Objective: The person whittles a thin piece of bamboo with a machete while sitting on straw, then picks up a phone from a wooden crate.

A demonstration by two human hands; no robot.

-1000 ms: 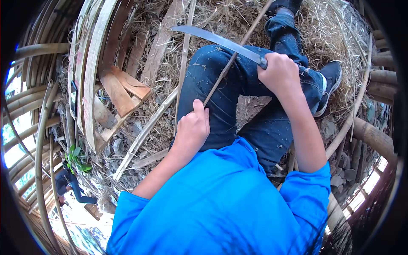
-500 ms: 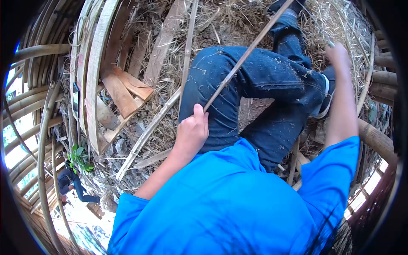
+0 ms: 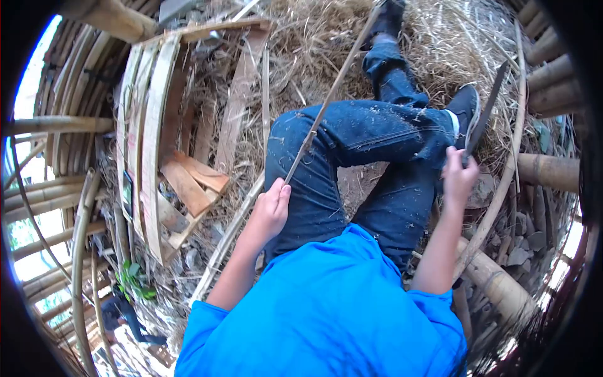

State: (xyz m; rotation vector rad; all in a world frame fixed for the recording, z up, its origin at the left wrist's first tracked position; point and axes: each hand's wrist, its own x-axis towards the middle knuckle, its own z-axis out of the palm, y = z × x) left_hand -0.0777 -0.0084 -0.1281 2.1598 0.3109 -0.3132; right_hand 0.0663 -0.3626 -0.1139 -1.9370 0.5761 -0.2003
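My left hand (image 3: 269, 210) is closed around the near end of a long bamboo strip (image 3: 327, 100). The strip runs up and away across my bent knee toward my shoe at the top. My right hand (image 3: 459, 176), beside my other shoe, grips the handle of a machete (image 3: 487, 111). Its long dark blade points up and away from me, apart from the strip. Part of the handle is hidden in my fingers.
A wooden plank crate (image 3: 152, 144) with short board offcuts (image 3: 188, 183) stands on the left. Dry straw (image 3: 320, 44) covers the ground ahead. Thick bamboo poles (image 3: 502, 286) lie at the right. Another person (image 3: 129, 319) is at the lower left beyond bamboo slats.
My right hand has come down and closer to my body, bringing the machete blade into clear view. My left hand still holds the strip. The whole view has shifted a little.
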